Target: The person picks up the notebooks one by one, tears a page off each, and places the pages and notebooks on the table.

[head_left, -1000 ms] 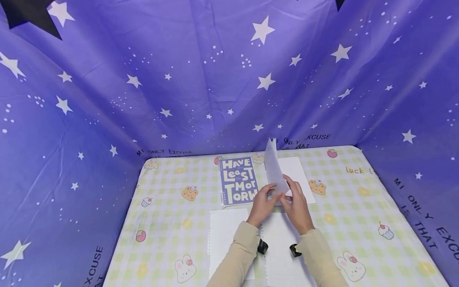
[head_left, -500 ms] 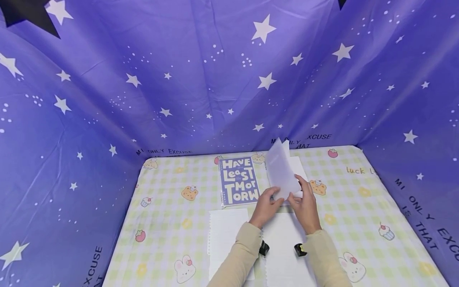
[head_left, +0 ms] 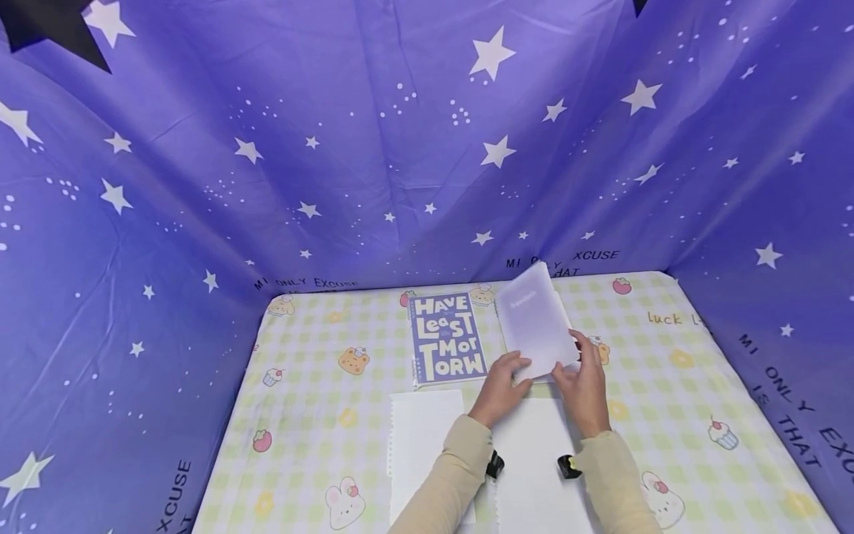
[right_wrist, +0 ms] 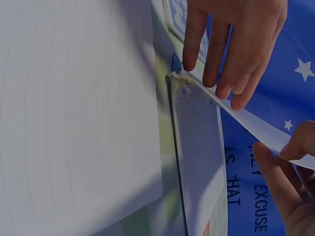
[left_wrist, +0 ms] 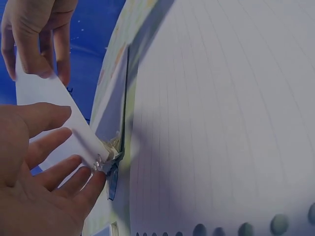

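Note:
A translucent whitish notebook cover [head_left: 534, 326] stands tilted up over its notebook, at the back of the table. My right hand [head_left: 586, 389] pinches the cover's near right corner between thumb and fingers, as the right wrist view also shows. My left hand [head_left: 502, 386] is at the near left corner by the binding; its fingers [right_wrist: 216, 54] stretch along the cover, touching or close to it. Under the lifted cover lies the notebook's pale inside [right_wrist: 197, 147], with clear rings [left_wrist: 98, 162] at the binding.
Left of the notebook lies a purple book [head_left: 445, 337] with large white lettering. Two loose lined sheets with punched edges, a left sheet [head_left: 423, 437] and a right sheet [head_left: 537, 452], lie nearer me, partly under my forearms. A starry purple curtain [head_left: 373, 148] surrounds the checked table [head_left: 300, 415].
The cover has swung from nearly upright down toward the right and now shows its broad face. My right hand has moved right with its corner; my left hand has shifted slightly right.

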`<move>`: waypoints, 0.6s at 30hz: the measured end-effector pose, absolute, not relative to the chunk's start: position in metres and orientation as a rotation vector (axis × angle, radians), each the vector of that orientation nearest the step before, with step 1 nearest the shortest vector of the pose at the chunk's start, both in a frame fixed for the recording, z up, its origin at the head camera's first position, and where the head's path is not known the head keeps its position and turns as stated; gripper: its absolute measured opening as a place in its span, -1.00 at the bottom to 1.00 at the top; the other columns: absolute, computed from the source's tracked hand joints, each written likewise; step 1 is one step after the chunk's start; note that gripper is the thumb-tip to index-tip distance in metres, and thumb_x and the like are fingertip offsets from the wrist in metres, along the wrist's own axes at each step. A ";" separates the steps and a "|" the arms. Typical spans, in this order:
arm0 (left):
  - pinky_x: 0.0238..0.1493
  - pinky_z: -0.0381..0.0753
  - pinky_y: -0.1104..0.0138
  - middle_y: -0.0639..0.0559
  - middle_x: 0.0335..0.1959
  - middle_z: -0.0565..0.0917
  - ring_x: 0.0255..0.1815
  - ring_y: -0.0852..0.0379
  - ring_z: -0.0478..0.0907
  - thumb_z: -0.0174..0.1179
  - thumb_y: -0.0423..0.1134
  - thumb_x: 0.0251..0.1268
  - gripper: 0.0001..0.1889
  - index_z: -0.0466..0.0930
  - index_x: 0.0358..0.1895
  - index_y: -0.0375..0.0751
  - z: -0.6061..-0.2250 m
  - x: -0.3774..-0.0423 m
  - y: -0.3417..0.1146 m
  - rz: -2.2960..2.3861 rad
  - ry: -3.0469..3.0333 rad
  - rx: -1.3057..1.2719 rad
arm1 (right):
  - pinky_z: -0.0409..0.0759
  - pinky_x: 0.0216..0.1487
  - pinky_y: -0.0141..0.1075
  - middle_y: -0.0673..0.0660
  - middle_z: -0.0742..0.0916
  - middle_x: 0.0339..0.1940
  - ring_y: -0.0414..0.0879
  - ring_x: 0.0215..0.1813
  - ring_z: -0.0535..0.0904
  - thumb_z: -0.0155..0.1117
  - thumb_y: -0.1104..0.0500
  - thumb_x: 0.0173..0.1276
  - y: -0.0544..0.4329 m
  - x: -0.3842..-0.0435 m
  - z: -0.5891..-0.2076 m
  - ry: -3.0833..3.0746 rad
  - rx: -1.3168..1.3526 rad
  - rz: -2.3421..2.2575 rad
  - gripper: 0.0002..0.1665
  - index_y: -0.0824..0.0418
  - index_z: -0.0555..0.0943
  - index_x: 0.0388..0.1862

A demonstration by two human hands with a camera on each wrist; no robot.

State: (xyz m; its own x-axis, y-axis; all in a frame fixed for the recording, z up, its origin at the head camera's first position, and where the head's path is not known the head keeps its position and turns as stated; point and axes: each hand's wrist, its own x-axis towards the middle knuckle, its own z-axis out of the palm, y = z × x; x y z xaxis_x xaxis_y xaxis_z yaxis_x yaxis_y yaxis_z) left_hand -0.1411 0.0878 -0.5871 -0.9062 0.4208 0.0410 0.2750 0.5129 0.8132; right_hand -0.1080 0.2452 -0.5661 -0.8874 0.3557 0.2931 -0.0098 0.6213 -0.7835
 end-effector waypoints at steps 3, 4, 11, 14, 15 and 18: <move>0.49 0.29 0.28 -0.06 0.40 0.46 0.44 -0.01 0.36 0.27 -0.24 0.33 -0.61 0.61 0.21 -0.16 -0.587 -0.141 0.089 1.290 2.608 0.626 | 0.48 0.03 0.04 0.43 0.49 0.17 0.27 0.15 0.44 0.27 0.51 0.15 0.249 -0.108 -0.568 -2.415 -0.281 1.160 -0.21 0.31 0.31 0.40; 0.49 0.28 0.29 -0.06 0.40 0.46 0.44 -0.01 0.36 0.27 -0.24 0.33 -0.61 0.61 0.21 -0.15 -0.587 -0.140 0.090 1.266 2.618 0.635 | 0.47 0.07 0.11 0.44 0.48 0.17 0.29 0.18 0.43 0.27 0.52 0.14 0.250 -0.107 -0.569 -2.411 -0.282 1.160 -0.21 0.31 0.31 0.39; 0.51 0.22 0.35 -0.03 0.45 0.40 0.49 0.05 0.28 0.26 -0.21 0.34 -0.60 0.60 0.23 -0.13 -0.585 -0.137 0.091 1.126 2.654 0.678 | 0.40 0.26 0.20 0.47 0.44 0.19 0.36 0.25 0.41 0.35 0.55 0.07 0.260 -0.106 -0.578 -2.383 -0.317 1.148 -0.18 0.38 0.33 0.36; 0.51 0.21 0.35 -0.05 0.46 0.38 0.50 0.04 0.26 0.26 -0.23 0.32 -0.59 0.59 0.23 -0.13 -0.585 -0.137 0.090 1.061 2.671 0.733 | 0.40 0.25 0.18 0.47 0.41 0.15 0.34 0.17 0.43 0.36 0.53 0.08 0.262 -0.105 -0.582 -2.385 -0.378 1.147 -0.18 0.37 0.35 0.36; 0.52 0.20 0.35 -0.06 0.47 0.37 0.50 0.03 0.26 0.26 -0.24 0.31 -0.58 0.59 0.24 -0.13 -0.585 -0.137 0.090 1.034 2.676 0.755 | 0.41 0.24 0.17 0.47 0.40 0.14 0.33 0.14 0.44 0.36 0.52 0.09 0.262 -0.105 -0.583 -2.386 -0.403 1.148 -0.18 0.37 0.36 0.37; 0.53 0.18 0.34 -0.09 0.48 0.34 0.52 0.02 0.24 0.25 -0.25 0.29 -0.55 0.56 0.27 -0.12 -0.586 -0.137 0.090 0.940 2.694 0.826 | 0.45 0.18 0.13 0.45 0.37 0.12 0.30 0.03 0.47 0.37 0.49 0.12 0.263 -0.104 -0.586 -2.410 -0.479 1.135 -0.17 0.35 0.35 0.40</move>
